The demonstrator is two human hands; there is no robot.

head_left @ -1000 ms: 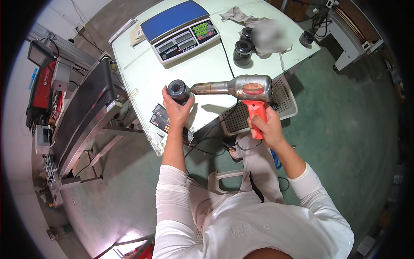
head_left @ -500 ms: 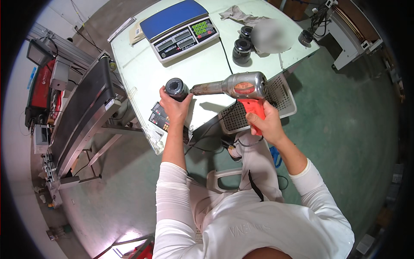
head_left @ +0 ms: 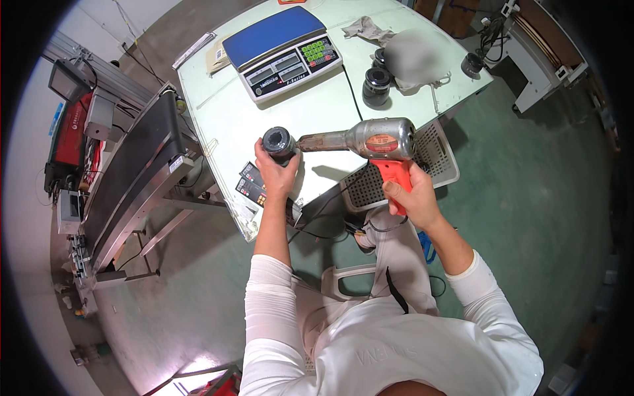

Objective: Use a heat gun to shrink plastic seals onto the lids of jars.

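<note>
My left hand [head_left: 278, 175] is closed around a dark jar with a black lid [head_left: 279, 143], thumb on its right side, above the near part of the table. In my right hand [head_left: 416, 198] is a metal heat gun [head_left: 383, 140], gripped by its red handle. Its nozzle points left, with the tip right beside the jar's side; whether they touch I cannot tell. Just left of my left wrist, dark printed labels [head_left: 251, 185] lie on the table.
On the pale table [head_left: 330, 109] stands a scale with a blue top [head_left: 274, 36]. Further dark jars [head_left: 376, 87] and a crumpled cloth [head_left: 366, 30] are at the back right, partly behind a blurred patch. Below the edge sits a plastic basket [head_left: 449, 158]; a conveyor [head_left: 142, 152] stands left.
The whole view has shifted slightly, so the table and both hands appear a little lower and further right. Both hands keep their holds, and the nozzle stays beside the jar.
</note>
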